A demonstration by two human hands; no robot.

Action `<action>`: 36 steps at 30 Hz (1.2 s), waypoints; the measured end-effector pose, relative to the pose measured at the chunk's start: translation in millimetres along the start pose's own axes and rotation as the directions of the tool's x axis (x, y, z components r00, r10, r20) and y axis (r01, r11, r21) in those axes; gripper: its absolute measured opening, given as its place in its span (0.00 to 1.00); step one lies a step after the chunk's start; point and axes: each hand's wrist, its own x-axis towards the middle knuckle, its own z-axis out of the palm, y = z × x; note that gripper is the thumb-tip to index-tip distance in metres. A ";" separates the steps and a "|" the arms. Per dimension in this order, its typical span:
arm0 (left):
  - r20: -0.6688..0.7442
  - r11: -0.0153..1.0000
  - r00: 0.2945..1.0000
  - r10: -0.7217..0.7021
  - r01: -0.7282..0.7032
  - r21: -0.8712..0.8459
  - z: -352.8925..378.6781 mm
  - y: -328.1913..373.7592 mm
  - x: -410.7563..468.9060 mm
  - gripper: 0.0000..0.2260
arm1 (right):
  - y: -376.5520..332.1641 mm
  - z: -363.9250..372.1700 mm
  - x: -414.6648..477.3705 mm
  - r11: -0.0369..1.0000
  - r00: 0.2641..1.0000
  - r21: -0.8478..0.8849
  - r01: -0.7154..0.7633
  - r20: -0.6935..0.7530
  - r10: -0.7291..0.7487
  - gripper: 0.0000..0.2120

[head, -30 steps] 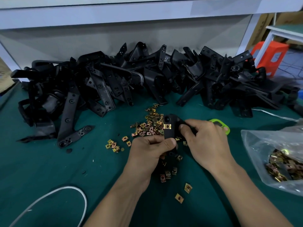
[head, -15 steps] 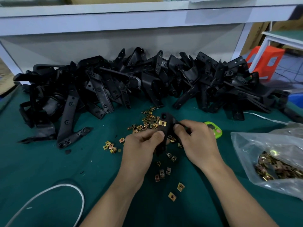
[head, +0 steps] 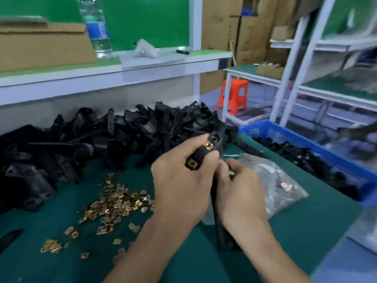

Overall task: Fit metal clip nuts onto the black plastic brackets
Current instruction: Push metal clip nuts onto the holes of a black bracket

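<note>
Above the table [head: 306, 231], the left hand [head: 181, 180] curls around the black bracket [head: 201, 155] near its top and the right hand [head: 240, 190] grips it lower down, probably to steady it and to show the two fitted clip nuts [head: 192, 164].

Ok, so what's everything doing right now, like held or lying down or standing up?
held bracket, in both hands, two clip nuts fitted
left hand, grips held bracket
right hand, grips its lower part
loose clip nuts, scattered on green mat
bracket pile, heaped at the back
plastic bag, lying on mat, nuts inside
water bottle, upright on shelf
</note>
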 end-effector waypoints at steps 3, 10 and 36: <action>0.256 0.999 0.966 0.028 -0.020 -0.034 65.0 29.8 2.6 0.09 | 16.4 -72.1 12.6 0.998 0.996 -0.014 -0.062 -0.058 0.062 0.16; 0.768 0.959 0.585 -0.263 0.074 0.272 221.1 53.7 3.8 0.05 | 78.8 -196.5 46.9 0.835 0.891 0.316 -0.449 0.092 0.444 0.05; 0.701 0.623 0.321 -0.637 0.750 0.222 418.7 -92.9 111.6 0.22 | 292.2 -164.5 294.3 0.701 0.702 -0.018 -0.713 -0.018 0.712 0.15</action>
